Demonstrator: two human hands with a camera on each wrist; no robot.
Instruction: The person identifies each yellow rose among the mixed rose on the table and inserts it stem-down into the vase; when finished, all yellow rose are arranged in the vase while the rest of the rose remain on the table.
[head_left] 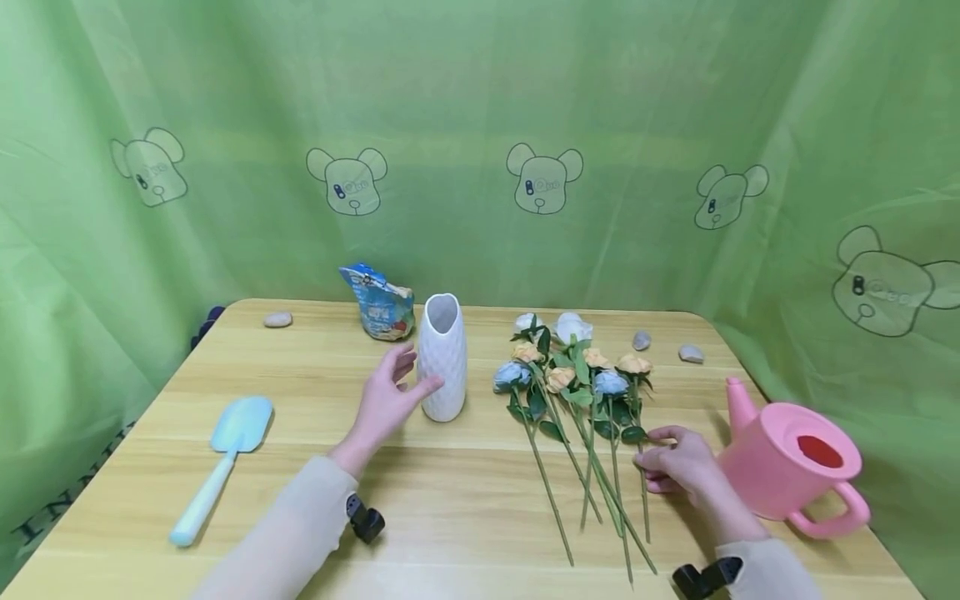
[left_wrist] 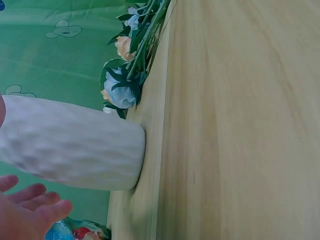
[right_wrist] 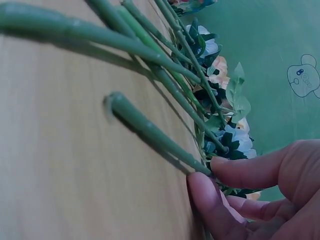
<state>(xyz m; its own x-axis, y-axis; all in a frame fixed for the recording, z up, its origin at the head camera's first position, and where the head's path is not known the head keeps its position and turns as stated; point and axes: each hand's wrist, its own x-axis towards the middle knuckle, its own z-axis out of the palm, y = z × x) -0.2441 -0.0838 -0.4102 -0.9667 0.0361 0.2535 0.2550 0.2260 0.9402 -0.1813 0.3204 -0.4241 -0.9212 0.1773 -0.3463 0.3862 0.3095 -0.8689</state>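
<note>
A white textured vase (head_left: 442,367) stands upright on the wooden table. My left hand (head_left: 386,396) is beside its left side, thumb in front and fingers spread; whether it touches the vase cannot be told. In the left wrist view the fingers (left_wrist: 37,202) are apart from the vase (left_wrist: 75,142). My right hand (head_left: 682,467) pinches the stem of the rightmost peach flower (head_left: 634,364) between thumb and finger, low over the table. In the right wrist view that green stem (right_wrist: 155,135) runs toward the fingertips. Several white, peach and blue flowers (head_left: 558,379) lie alongside, stems crossing.
A pink watering can (head_left: 787,458) stands right of my right hand. At left lies a light-blue trowel (head_left: 225,467). Behind the vase sits a blue bag (head_left: 381,304). Stones, one at the back left (head_left: 278,319), lie near the table's back. A green curtain (head_left: 450,100) hangs behind.
</note>
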